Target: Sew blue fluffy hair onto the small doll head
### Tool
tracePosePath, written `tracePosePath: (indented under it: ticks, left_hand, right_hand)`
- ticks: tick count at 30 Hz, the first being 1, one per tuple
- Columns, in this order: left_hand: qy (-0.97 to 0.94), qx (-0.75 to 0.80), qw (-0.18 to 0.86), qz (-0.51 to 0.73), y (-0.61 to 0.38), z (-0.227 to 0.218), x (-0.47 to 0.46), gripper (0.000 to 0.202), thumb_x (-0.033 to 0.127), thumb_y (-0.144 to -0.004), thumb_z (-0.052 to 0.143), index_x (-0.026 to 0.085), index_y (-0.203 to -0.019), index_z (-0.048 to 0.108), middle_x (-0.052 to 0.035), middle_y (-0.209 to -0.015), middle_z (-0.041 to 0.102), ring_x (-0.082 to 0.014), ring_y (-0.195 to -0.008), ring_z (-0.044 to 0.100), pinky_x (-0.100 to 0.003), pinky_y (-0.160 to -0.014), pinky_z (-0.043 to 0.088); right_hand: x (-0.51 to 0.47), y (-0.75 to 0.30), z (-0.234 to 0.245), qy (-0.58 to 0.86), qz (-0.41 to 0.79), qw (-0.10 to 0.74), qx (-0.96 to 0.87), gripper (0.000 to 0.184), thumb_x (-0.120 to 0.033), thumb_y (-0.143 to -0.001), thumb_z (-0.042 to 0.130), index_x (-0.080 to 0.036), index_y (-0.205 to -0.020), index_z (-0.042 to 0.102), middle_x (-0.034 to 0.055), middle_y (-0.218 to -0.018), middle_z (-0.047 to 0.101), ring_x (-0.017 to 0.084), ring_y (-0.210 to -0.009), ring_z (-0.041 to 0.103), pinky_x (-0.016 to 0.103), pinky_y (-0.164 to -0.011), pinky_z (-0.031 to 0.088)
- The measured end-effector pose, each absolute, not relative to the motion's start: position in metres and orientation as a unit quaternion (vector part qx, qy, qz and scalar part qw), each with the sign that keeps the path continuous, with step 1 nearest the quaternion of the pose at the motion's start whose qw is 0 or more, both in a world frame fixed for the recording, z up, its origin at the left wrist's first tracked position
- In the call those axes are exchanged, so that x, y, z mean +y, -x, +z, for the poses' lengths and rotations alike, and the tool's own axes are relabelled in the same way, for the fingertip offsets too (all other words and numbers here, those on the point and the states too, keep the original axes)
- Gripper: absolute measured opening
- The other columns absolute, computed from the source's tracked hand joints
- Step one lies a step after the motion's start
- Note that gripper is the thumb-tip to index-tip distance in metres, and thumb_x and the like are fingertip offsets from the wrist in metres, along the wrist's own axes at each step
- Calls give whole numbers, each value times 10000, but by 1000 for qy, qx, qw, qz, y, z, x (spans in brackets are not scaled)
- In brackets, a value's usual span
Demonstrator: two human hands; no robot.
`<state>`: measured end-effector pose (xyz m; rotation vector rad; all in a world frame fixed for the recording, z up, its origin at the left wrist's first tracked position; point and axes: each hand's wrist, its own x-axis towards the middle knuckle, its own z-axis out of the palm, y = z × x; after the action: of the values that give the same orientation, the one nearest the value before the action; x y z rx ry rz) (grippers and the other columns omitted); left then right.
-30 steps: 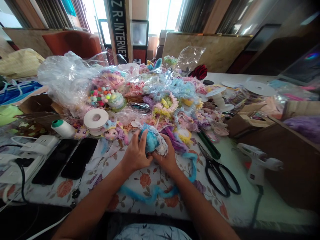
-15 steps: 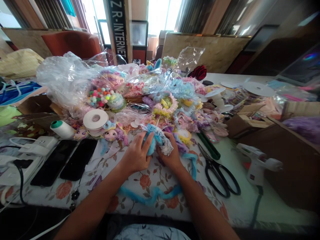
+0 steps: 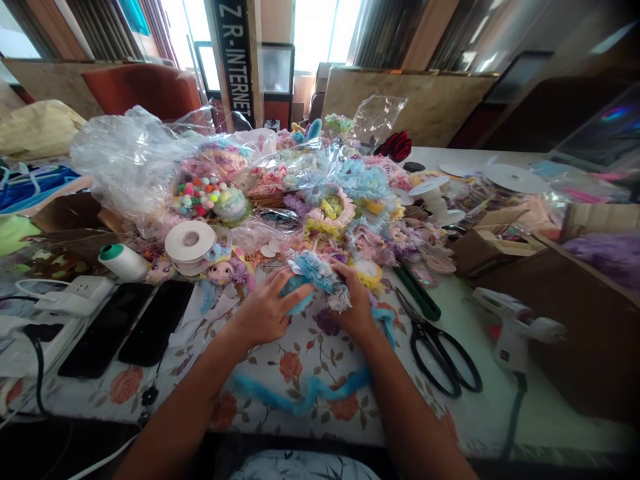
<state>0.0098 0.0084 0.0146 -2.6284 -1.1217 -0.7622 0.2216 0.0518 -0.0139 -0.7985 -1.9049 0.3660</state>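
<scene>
Between my two hands is a blue fluffy piece with ruffled lace trim (image 3: pixel 320 272), raised a little above the flowered tablecloth. My left hand (image 3: pixel 270 303) grips its left side, the index finger laid across the blue fluff. On the right, my right hand (image 3: pixel 353 303) has its fingers curled round the lace edge; its fingertips are partly hidden. A strip of fuzzy blue trim (image 3: pixel 305 393) lies on the cloth under my forearms and runs up beside my right wrist.
Black-handled scissors (image 3: pixel 440 353), a green cutter (image 3: pixel 420 293) and a white glue gun (image 3: pixel 515 330) lie to the right by a cardboard box (image 3: pixel 580 320). Two phones (image 3: pixel 155 323), a power strip (image 3: pixel 37 340) and a ribbon spool (image 3: pixel 190 240) are left. Ruffled trims (image 3: pixel 360 180) pile up behind.
The blue piece has been turned and spread wider, with more lace ruffle facing up. My hands have moved slightly apart, the right one a little to the right.
</scene>
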Motion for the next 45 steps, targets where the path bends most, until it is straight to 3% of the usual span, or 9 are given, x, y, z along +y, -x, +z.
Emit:
tracePosePath:
  ticks: [5,10,15,20,29,38,45]
  left_hand:
    - [889,-369,100,-251,-6,20,2,453,16,-783,393,180,-1171,560,-171,-1113,493,-339,-1138,491,-473,-851,502]
    - [897,-355,117,-235,1,19,-6,452,21,-835,398,207,-1218,552,-165,-1133,492,-333,-1162,490,-456,-856,518]
    - [896,-349,132,-239,0,21,-8,314,128,-904,437,219,-1160,594,-130,-1077,537,-310,-1146,514,-452,-867,526]
    - [891,-353,150,-243,-7,26,-9,206,222,-921,490,213,-1068,635,-95,-1082,592,-293,-1162,525,-450,-931,501]
    - [895,-335,165,-245,-5,20,-9,143,204,-892,542,199,-962,667,-68,-974,618,-285,-1132,544,-498,-1008,441]
    - [878,-331,44,-344,8,18,-21,406,-8,-823,352,123,-1131,581,-158,-1121,573,-297,-1296,419,-500,-1016,458]
    - [892,-313,63,-321,10,16,-24,338,-5,-844,408,127,-1063,629,-128,-1035,627,-293,-1260,463,-472,-1003,480]
  right_hand:
    - [52,-227,1,276,80,445,-848,541,-121,-787,565,-226,-1287,390,149,-1350,511,284,-1292,450,478,-1015,450]
    - [54,-233,13,202,5,373,-906,510,-35,-867,414,-197,-1344,339,190,-1336,519,268,-1347,377,489,-1018,457]
    - [57,-233,9,151,-61,402,-901,546,-17,-872,469,-173,-1373,314,204,-1309,546,287,-1346,370,511,-1002,474]
    - [57,-234,5,111,-140,432,-884,457,1,-839,540,-150,-1256,435,205,-1296,561,298,-1309,419,506,-975,507]
    - [58,-235,9,81,-217,418,-879,279,-64,-794,651,-205,-1011,547,100,-1213,643,245,-1256,494,433,-965,541]
    - [41,-232,12,143,-157,421,-882,290,-64,-881,511,-224,-1124,510,110,-1225,631,267,-1276,465,467,-927,571]
    - [41,-234,9,107,-147,399,-899,334,-51,-847,571,-223,-1130,526,113,-1227,634,269,-1274,457,471,-958,539]
